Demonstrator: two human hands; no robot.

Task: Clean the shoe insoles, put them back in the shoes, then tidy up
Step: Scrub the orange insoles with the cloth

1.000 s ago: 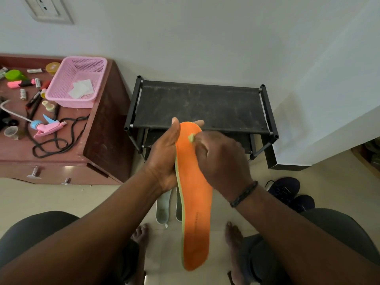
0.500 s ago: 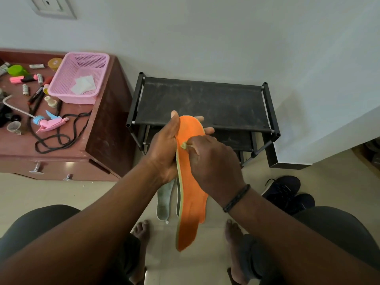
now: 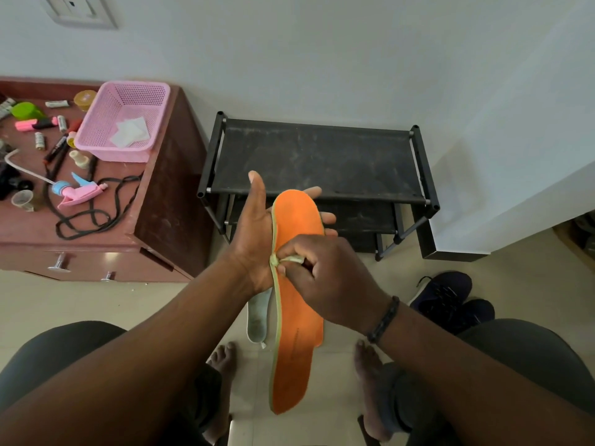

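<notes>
My left hand [image 3: 254,239] holds an orange insole [image 3: 296,320] with a pale green rim, toe end up, above the floor. Its fingers reach behind the insole and their tips show at the right edge; the thumb sticks straight up, off the insole. My right hand [image 3: 331,278] pinches a small yellow-green wipe [image 3: 285,260] against the insole's left edge near its middle. A second, pale grey-green insole [image 3: 257,317] lies on the floor below, partly hidden. A pair of dark shoes [image 3: 450,300] sits on the floor at the right.
A black shoe rack [image 3: 315,159] stands against the wall ahead. At the left, a brown cabinet [image 3: 170,201] carries a pink basket [image 3: 112,154] with white wipes [image 3: 130,132], a pink spray head [image 3: 80,191], a black cord and several small items. My bare feet rest on the tiles.
My right hand has slid the wipe from the toe end down the insole's left edge to its middle. The left thumb has lifted off the insole, which faces me more.
</notes>
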